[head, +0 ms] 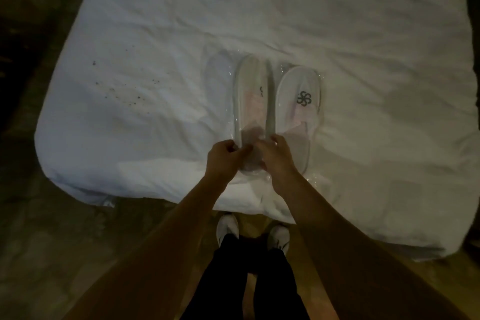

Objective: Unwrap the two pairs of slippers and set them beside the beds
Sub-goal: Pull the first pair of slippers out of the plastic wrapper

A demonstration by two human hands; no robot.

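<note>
Two white slippers lie side by side on the bed (259,20), toes pointing away from the person, each sealed in a clear plastic wrapper (315,163) that glints along its edges. The right slipper (298,101) lies flat and shows a dark flower-shaped logo (304,98) on its upper. The left slipper (250,96) is tilted onto its side, so only a sliver of its logo shows, and a pinkish tint shows through the plastic on both. Whether each packet holds one slipper or a stacked pair cannot be told from here.

Both hands meet at the near end of the left packet. The left hand (223,158) is curled, thumb and fingers pinched on the plastic at the heel. The right hand (275,156) is also bent around the same end, its fingers closed on the wrapper just beside the left hand, so each grip grasps the film rather than the slipper itself. The wrapper is still on.

The bed is covered by a wrinkled white sheet with a scatter of small dark specks (124,85) toward its left part, well apart from the slippers. The person stands at the bed's near edge in dark trousers (244,280) and white shoes (228,227) on the floor (52,254).
</note>
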